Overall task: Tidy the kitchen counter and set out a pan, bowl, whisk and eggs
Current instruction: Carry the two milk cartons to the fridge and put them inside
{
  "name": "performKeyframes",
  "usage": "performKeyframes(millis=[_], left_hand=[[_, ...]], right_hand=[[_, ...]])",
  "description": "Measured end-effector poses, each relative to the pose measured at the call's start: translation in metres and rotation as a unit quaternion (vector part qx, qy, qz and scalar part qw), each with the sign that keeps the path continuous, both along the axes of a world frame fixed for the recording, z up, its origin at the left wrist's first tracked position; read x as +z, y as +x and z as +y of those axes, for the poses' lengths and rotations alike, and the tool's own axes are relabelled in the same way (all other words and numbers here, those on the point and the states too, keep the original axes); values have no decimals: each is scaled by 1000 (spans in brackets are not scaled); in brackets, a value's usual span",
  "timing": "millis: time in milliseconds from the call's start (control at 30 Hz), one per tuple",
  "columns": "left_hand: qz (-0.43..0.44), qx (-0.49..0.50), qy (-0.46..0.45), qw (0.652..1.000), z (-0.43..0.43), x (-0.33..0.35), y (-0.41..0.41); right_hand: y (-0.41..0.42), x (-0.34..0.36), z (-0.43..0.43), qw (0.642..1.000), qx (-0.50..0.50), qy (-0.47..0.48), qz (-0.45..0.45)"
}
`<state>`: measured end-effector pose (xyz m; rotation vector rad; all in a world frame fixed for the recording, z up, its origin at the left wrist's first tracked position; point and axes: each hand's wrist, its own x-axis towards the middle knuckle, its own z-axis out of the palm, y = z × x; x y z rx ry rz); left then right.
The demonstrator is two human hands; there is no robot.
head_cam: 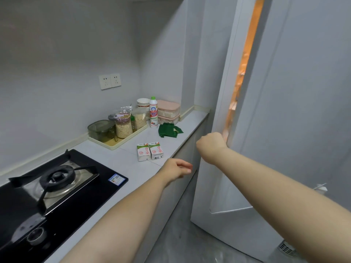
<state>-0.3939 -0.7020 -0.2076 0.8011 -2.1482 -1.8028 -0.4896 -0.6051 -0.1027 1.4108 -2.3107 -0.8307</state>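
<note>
My right hand [211, 144] grips the edge of the white fridge door [224, 103], which stands slightly ajar with warm orange light showing in the gap. My left hand [177, 170] hovers over the counter's front edge with loosely curled fingers, holding nothing. Two small milk cartons [150, 151] stand side by side on the grey counter [133, 168], just beyond my left hand. No pan, bowl, whisk or eggs are in view.
A cream tray [114, 144] holds jars and bags of grain by the wall. A white bottle [153, 112], stacked pink boxes [169, 112] and a green cloth [169, 130] sit at the far end. A black gas hob [57, 186] lies at left.
</note>
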Motion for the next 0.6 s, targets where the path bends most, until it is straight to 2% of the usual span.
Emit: performKeyframes(millis=[200, 600], left_hand=[[-1, 66, -9, 998, -29, -4, 35], [-69, 170, -10, 983, -137, -26, 9]], right_hand=[[10, -35, -23, 993, -77, 28, -83], [-26, -81, -144, 990, -70, 45, -118]])
